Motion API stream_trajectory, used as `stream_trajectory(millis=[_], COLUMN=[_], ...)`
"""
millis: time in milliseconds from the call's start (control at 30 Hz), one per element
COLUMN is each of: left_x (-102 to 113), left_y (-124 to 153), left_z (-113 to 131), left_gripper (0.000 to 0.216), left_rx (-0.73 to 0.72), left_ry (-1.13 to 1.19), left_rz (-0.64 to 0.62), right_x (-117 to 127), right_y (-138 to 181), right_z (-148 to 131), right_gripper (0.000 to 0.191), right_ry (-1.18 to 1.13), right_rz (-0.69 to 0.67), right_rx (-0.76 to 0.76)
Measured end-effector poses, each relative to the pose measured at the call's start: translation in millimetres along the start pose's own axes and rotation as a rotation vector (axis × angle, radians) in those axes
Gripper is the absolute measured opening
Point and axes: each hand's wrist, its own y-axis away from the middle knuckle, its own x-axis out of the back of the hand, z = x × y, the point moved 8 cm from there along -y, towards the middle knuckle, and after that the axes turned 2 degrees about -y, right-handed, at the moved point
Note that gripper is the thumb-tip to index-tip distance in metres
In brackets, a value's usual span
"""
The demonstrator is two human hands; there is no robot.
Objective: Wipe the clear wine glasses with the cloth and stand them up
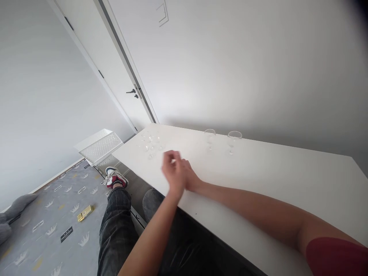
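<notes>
My left hand (173, 170) is raised over the white table (276, 176), its fingers loosely curled with nothing visible in them. Behind and against it lies my right hand (192, 177), whose fingers are mostly hidden by the left. Two clear stemmed glasses stand toward the back of the tabletop: a nearer-to-centre glass (210, 138) and a wider-rimmed glass (234, 141) to its right. On the table's left end, beyond my left hand, is a cluster of several small clear glass pieces (151, 145), too faint to make out fully. Neither hand touches any glass.
A white perforated rack (100, 147) stands past the table's left end. On the left, a grey crown-patterned cover (54, 230) carries a small gold packet (85, 213). A wall (258, 69) runs behind the table, with a door (115, 65) at back left.
</notes>
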Motion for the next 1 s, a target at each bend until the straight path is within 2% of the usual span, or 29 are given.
stream_trajectory(millis=[67,100,167,200,233,367,533,733,833,1000], left_x=[62.4,86.3,118.2,124.9,129.2,118.6,95.8,88.9,85.8,83.6], left_y=[-24.3,-36.6,-60.5,-69.3,-77.6,-97.5,-107.7,-118.3,-118.9,-99.5], left_z=[-5.8,-16.1,-52.4,-76.8,-93.6,-143.5,-170.4,-178.5,-178.5,-165.1], left_gripper=[0.021,0.020,0.016,0.013,0.012,0.027,0.051,0.053,0.048,0.035], left_rx=[-0.069,-0.041,0.163,0.333,0.420,0.669,0.801,0.787,0.792,0.795], left_ry=[0.008,0.018,0.106,0.198,0.233,0.411,0.608,0.730,0.780,0.854], left_rz=[0.281,0.363,0.423,0.408,0.384,0.223,0.096,0.017,-0.001,0.042], right_x=[16.6,24.7,37.9,42.1,45.6,50.7,45.0,40.0,39.6,37.5], right_y=[-8.1,-11.4,-15.5,-16.2,-16.4,-14.6,-10.6,-9.1,-9.9,-10.6], right_z=[8.9,14.8,28.2,34.9,39.8,51.6,58.5,42.9,36.9,37.3], right_gripper=[0.027,0.025,0.031,0.034,0.033,0.031,0.035,0.018,0.018,0.010], right_ry=[-0.120,-0.242,-0.556,-0.711,-0.799,-0.836,-0.792,-0.794,-0.845,-0.923], right_rz=[0.059,0.091,0.163,0.197,0.224,0.255,0.227,0.135,0.113,0.082], right_rx=[-0.060,-0.101,-0.196,-0.243,-0.271,-0.309,-0.345,-0.294,-0.254,-0.267])
